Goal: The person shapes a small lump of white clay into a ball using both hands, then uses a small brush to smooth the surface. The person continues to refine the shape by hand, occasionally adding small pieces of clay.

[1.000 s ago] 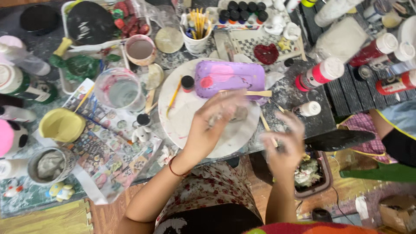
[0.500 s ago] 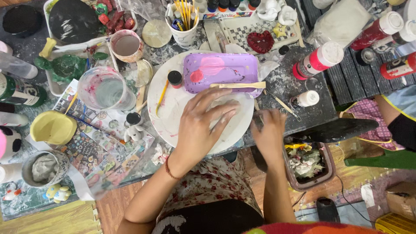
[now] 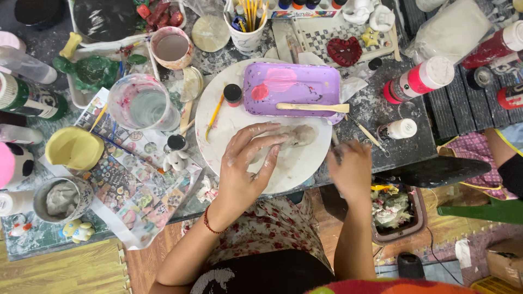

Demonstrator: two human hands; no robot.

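Lying pale grey and lumpy on the white round board (image 3: pixel 229 122), the clay lump (image 3: pixel 297 136) sits under the fingertips of the left hand (image 3: pixel 248 163), fingers spread flat and smeared with clay. Just behind stands a purple tray (image 3: pixel 294 87) with a wooden stick (image 3: pixel 311 107) across it. The right hand (image 3: pixel 351 169) rests at the table edge, loosely curled, holding nothing. Since half a second ago, it has drawn right, off the board.

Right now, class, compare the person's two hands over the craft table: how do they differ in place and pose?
The left hand lies spread flat on the white round board, fingers pressing a grey clay lump; the right hand sits curled at the board's edge, off the clay. The left wrist wears a red bracelet; the right is bare. Both are smeared with pale clay.
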